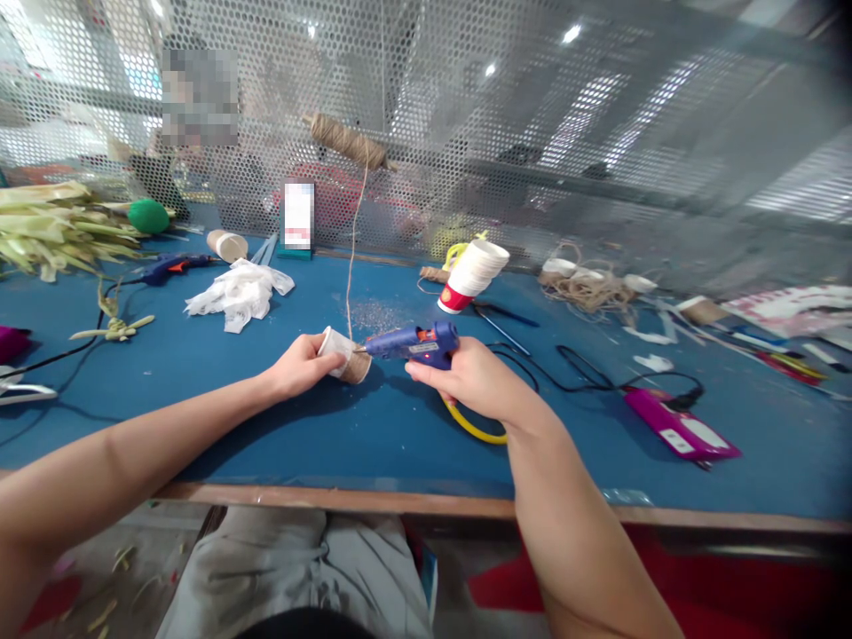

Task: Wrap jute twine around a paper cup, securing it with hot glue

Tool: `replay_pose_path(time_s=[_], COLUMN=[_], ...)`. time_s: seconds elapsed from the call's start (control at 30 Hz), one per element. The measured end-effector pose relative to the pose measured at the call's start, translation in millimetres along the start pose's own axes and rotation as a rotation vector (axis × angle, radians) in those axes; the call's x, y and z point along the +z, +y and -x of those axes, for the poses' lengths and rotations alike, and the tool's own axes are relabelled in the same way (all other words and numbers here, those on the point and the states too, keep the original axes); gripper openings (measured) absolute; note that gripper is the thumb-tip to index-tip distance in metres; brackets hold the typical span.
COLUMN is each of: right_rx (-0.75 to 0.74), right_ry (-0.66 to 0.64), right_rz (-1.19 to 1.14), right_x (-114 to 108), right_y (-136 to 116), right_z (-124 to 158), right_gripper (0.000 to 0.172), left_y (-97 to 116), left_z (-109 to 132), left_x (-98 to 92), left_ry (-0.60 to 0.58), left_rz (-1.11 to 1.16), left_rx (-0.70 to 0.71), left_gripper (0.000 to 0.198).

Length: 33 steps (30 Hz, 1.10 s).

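My left hand is closed round a white paper cup, which lies tilted just above the blue table. Brown twine is wound about one end of the cup. From there a strand runs up to a twine spool on the perforated metal screen. In my right hand is a blue hot glue gun, gripped by its handle. Its nozzle points left and meets the twine-wrapped part of the cup, as far as I can see. A small light glows on the gun's side.
A stack of paper cups leans behind the gun, near scissors. On the right, a black cord leads to a magenta power strip. Crumpled white material, another glue gun and pale husks lie to the left.
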State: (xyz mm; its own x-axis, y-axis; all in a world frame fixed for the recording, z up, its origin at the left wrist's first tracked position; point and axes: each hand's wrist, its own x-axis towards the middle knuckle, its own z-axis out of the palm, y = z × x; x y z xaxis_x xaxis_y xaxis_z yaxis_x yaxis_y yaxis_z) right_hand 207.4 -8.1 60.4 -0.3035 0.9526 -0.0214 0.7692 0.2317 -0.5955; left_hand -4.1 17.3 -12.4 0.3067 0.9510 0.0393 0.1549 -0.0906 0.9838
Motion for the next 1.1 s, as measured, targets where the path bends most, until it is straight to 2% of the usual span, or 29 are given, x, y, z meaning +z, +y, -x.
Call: replay_pose_path(time_s=[0.37, 0.6, 1.1], right_rx=[0.032, 0.005, 0.004], right_ry=[0.005, -0.056, -0.044], right_rz=[0.015, -0.036, -0.055], right_x=[0.2, -1.6, -1.5], right_y=[0.8, 7.3, 6.7], right_z=[-2.3, -2.3, -3.8], right_gripper=[0.026, 0.024, 0.023], left_y=[-2.2, -4.9, -7.5], left_z=[1.7, 1.5, 3.2], left_x=[-1.0, -2.6, -4.8], left_ry=[-0.033, -0.065, -0.087], left_rz=[-0.062, -0.072, -0.163], left_rx=[0.053, 0.075, 0.142], left_gripper=[0.029, 0.024, 0.026])
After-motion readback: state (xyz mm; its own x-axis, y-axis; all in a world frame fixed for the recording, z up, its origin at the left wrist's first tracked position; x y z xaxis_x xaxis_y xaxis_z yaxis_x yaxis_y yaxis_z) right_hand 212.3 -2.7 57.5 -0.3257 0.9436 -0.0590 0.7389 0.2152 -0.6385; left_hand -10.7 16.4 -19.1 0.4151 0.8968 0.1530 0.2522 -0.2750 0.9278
